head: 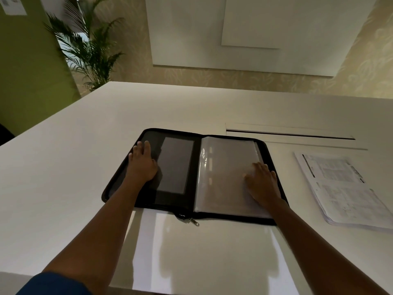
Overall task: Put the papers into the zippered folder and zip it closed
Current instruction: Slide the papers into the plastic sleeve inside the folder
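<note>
Folder (176,171) lies open on the white table (74,167), both your hands flat on it.
Your left hand (143,162) presses the left cover, fingers straight; your right hand (262,182) is spread on the clear sleeves (223,167). Papers (344,188) sit on the table, right of the folder, apart from it. Zipper pull (193,221) at near edge.

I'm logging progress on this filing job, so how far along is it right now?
Done: the zippered folder lies unzipped and open on the table. In hand: the left hand rests flat on its dark inner cover, and the right hand rests on the clear sleeves. Left: the papers are stacked outside, right of the folder; they must go in, then the zipper pull must close it.
</note>
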Available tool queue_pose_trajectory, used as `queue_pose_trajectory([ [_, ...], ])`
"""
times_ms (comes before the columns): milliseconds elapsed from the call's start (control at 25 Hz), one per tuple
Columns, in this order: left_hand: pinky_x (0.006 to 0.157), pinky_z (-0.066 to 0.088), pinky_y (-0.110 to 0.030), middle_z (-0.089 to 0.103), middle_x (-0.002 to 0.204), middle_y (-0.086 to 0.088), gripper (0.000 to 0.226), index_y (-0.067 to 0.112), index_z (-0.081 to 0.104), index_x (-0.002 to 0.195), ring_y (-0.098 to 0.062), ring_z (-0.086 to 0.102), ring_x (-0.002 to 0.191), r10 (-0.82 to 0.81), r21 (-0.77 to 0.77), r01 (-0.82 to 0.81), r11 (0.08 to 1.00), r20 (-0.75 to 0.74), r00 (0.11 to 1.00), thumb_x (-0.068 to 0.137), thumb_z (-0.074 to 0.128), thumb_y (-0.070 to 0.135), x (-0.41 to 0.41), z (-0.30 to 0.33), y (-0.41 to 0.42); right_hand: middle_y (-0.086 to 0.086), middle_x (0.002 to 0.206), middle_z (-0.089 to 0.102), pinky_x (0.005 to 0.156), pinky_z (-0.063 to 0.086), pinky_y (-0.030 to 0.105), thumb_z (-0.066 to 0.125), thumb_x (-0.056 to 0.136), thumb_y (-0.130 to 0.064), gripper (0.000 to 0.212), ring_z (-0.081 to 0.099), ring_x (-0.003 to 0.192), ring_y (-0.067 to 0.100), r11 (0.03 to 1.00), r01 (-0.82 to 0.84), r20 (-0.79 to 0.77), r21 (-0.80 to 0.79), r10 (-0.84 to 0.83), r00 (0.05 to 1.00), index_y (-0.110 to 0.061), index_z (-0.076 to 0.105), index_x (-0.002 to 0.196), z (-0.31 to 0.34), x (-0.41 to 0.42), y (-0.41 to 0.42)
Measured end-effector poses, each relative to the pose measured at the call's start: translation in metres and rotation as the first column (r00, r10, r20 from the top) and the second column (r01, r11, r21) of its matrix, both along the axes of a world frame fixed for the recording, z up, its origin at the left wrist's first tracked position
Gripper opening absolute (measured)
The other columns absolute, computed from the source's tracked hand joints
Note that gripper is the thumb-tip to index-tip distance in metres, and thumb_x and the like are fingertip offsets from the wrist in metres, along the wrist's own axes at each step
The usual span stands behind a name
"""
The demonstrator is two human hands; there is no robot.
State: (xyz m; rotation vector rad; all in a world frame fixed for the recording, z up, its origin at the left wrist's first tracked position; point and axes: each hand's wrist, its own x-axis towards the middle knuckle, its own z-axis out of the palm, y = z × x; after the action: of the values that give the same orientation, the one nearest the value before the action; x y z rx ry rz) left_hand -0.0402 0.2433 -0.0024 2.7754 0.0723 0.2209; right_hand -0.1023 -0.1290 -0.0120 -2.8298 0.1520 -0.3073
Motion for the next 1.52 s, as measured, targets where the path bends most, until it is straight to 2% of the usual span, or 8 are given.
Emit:
queue_pose_trajectory([
  [320,0.118,0.013,-0.043,0.006,0.158,-0.027,0.066,0.000,0.010,0.152,-0.037,0.008,0.147,-0.161,-0.085,0.164,0.983,0.045,0.986,0.096,0.042,0.014,0.010,0.020,-0.125,0.015,0.141,0.048,0.111,0.032,0.044,0.051,0.092,-0.026,0.050,0.042,0.131,0.028,0.998,-0.009,0.085,0.056,0.004,0.996,-0.005,0.043,0.136,0.027,0.003,-0.036],
  [520,0.116,0.023,-0.040,0.010,0.159,-0.022,0.066,0.003,0.014,0.152,-0.034,0.016,0.146,-0.314,0.033,0.314,0.949,0.013,0.949,0.096,0.043,0.023,0.002,0.015,-0.213,0.012,0.138,0.050,0.109,0.034,0.046,0.052,0.091,-0.026,0.048,0.044,0.130,0.028,0.997,0.023,0.096,0.069,-0.030,0.995,-0.006,0.046,0.135,0.028,0.002,-0.085],
  [800,0.117,0.015,-0.041,0.003,0.161,-0.018,0.064,0.006,0.009,0.153,-0.030,0.007,0.148,-0.451,0.005,0.452,0.892,-0.068,0.890,0.100,0.039,0.029,-0.007,0.009,-0.329,0.013,0.145,0.045,0.113,0.030,0.048,0.056,0.092,-0.025,0.051,0.037,0.137,0.030,0.991,0.097,0.058,0.095,-0.103,0.993,-0.006,0.043,0.138,0.020,0.004,-0.165],
  [960,0.119,0.010,-0.038,-0.004,0.162,-0.015,0.067,0.007,0.006,0.153,-0.028,0.000,0.149,-0.491,-0.027,0.490,0.871,-0.099,0.866,0.101,0.037,0.033,-0.008,0.006,-0.382,0.012,0.134,0.053,0.109,0.033,0.048,0.057,0.091,-0.025,0.046,0.044,0.129,0.030,0.986,0.126,0.072,0.109,-0.134,0.988,-0.006,0.047,0.132,0.017,0.007,-0.212],
  [1200,0.118,0.020,-0.042,0.014,0.160,-0.016,0.061,0.004,0.021,0.150,-0.031,0.018,0.146,-0.472,0.024,0.478,0.878,-0.120,0.873,0.100,0.037,0.037,-0.009,-0.001,-0.447,0.014,0.134,0.054,0.108,0.036,0.049,0.059,0.089,-0.026,0.048,0.045,0.128,0.033,0.979,0.175,0.067,0.104,-0.182,0.981,-0.005,0.048,0.131,0.008,0.008,-0.276],
  [1320,0.099,0.041,-0.045,0.051,0.129,-0.013,0.047,0.007,0.056,0.121,-0.031,0.048,0.121,-0.400,0.068,0.402,0.913,-0.047,0.915,0.098,0.036,0.042,-0.017,-0.002,-0.476,0.015,0.129,0.056,0.101,0.040,0.048,0.059,0.087,-0.028,0.044,0.049,0.120,0.035,0.947,0.288,0.089,0.144,-0.303,0.949,-0.006,0.051,0.125,0.002,0.003,-0.302],
  [1400,0.089,0.045,-0.043,0.056,0.112,-0.011,0.047,0.008,0.064,0.105,-0.028,0.052,0.107,-0.300,0.072,0.300,0.951,0.003,0.954,0.097,0.036,0.045,-0.021,-0.002,-0.490,0.016,0.125,0.056,0.094,0.041,0.047,0.058,0.086,-0.032,0.045,0.049,0.114,0.037,0.910,0.388,0.082,0.147,-0.402,0.912,-0.006,0.052,0.122,-0.004,-0.002,-0.314],
  [1520,0.087,0.043,-0.041,0.055,0.112,-0.014,0.047,0.005,0.064,0.103,-0.029,0.051,0.104,-0.184,0.051,0.184,0.982,-0.010,0.983,0.095,0.040,0.045,-0.026,0.004,-0.509,0.017,0.117,0.056,0.090,0.039,0.046,0.057,0.085,-0.035,0.043,0.046,0.108,0.037,0.898,0.425,0.072,0.112,-0.434,0.898,-0.005,0.054,0.116,-0.008,-0.003,-0.325],
])
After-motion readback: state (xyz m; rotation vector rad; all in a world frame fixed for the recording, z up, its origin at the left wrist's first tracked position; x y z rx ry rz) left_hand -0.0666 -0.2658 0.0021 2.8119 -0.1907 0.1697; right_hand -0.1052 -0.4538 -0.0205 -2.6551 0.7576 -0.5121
